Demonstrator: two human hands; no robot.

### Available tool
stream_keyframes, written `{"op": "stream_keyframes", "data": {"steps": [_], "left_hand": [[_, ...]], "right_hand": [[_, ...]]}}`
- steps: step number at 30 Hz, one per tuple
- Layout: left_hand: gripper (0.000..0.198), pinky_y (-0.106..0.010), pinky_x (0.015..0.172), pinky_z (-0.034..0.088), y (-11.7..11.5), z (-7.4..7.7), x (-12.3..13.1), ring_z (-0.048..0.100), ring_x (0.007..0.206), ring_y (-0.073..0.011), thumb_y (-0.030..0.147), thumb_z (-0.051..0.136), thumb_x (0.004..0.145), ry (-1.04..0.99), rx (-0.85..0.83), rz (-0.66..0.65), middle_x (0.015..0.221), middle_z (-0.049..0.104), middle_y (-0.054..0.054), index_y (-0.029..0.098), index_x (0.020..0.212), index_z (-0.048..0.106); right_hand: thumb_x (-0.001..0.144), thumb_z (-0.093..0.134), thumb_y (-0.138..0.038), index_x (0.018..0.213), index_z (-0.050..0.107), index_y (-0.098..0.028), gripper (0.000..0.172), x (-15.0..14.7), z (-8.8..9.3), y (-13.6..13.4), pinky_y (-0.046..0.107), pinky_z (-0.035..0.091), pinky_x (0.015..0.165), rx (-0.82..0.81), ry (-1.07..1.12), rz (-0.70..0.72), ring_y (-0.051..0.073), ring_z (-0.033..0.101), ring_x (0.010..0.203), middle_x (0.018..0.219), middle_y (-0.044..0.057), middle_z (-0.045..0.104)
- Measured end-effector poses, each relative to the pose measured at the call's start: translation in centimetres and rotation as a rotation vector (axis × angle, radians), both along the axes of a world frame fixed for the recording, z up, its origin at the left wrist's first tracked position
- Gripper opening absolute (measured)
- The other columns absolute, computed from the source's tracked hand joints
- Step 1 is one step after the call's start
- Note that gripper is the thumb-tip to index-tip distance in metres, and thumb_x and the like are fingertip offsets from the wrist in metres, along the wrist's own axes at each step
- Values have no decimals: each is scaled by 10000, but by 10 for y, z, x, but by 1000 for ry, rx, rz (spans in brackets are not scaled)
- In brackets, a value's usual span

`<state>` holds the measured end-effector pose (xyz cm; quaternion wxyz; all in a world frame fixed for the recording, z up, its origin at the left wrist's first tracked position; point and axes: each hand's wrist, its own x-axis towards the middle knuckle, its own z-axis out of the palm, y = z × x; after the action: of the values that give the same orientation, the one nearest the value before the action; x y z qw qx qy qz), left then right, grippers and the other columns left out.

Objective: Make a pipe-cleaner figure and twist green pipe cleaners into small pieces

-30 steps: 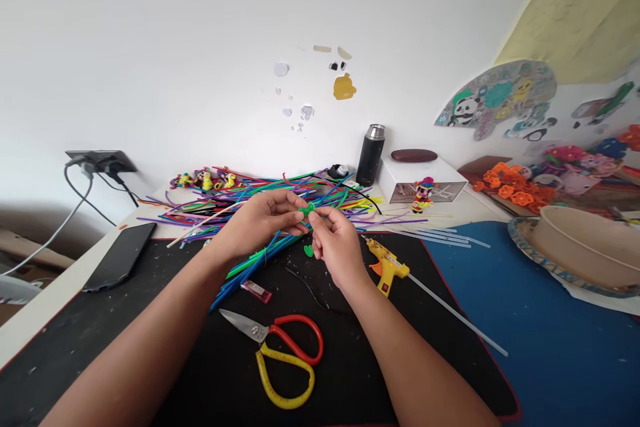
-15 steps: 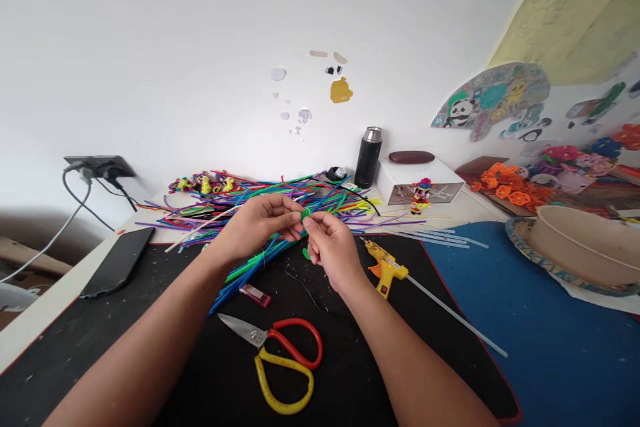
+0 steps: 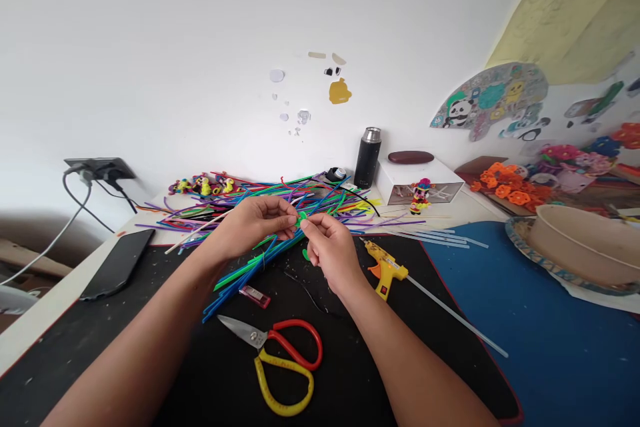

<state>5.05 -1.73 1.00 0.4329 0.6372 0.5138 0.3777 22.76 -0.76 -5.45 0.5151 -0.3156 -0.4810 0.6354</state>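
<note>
Between my fingertips is a small green pipe cleaner piece [image 3: 301, 218], bent into a curl. My left hand [image 3: 264, 221] pinches it from the left, and my right hand [image 3: 329, 247] pinches it from the right. A second green bit [image 3: 305, 254] shows just under my right fingers; whether it joins the held piece I cannot tell. Behind and below my hands lies a heap of many-coloured pipe cleaners [image 3: 195, 219], with blue and green ones [image 3: 240, 280] reaching onto the black mat [image 3: 350, 373]. Scissors [image 3: 280, 353] with red and yellow handles rest, blades slightly apart, nearer me.
A yellow glue gun [image 3: 386, 267] with a long glue stick lies right of my hands. A red-labelled small box [image 3: 255, 296] sits near the scissors. A phone [image 3: 119, 263] is at left; a black flask [image 3: 368, 159] and a white box [image 3: 425, 180] stand at the back.
The green piece has turned slightly between my fingertips, and both hands have shifted a little. The blue and green pipe cleaners below my left hand have slid slightly left.
</note>
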Motion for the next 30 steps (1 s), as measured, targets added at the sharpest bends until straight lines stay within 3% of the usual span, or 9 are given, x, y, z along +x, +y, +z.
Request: {"op": "stream_keyframes", "data": {"steps": [7,17,22,30], "left_hand": [[398,-308,703,588,0,-2,-2,740,741,-209,549,831,804,43,30,-7,774,761,-50,174,904,741],[236,-277,745,533,-8,-1,1,718,813,-198,425,671,973,349,311,16,874,782,-31,203,966,751],[185,-284,755,520,-9,3,2,726,818,-202,333,619,968,492,451,17,887,797,-28,218,943,761],[198,-284,765,541,-13,6,11,725,792,-199,322,580,961,547,556,18,887,796,-32,232,932,754]], "right_hand": [[822,779,-492,843,635,-216,312,0,3,-2,225,269,377,-23,43,18,85,397,359,483,-112,448],[820,805,-552,790,561,-216,417,2,2,1,203,185,367,-144,174,84,70,389,369,504,-103,458],[797,831,-582,769,511,-221,483,2,5,0,205,175,378,-181,204,156,67,392,375,514,-102,461],[786,821,-643,788,463,-236,543,3,6,-1,211,172,395,-217,221,240,72,410,378,533,-104,478]]}}
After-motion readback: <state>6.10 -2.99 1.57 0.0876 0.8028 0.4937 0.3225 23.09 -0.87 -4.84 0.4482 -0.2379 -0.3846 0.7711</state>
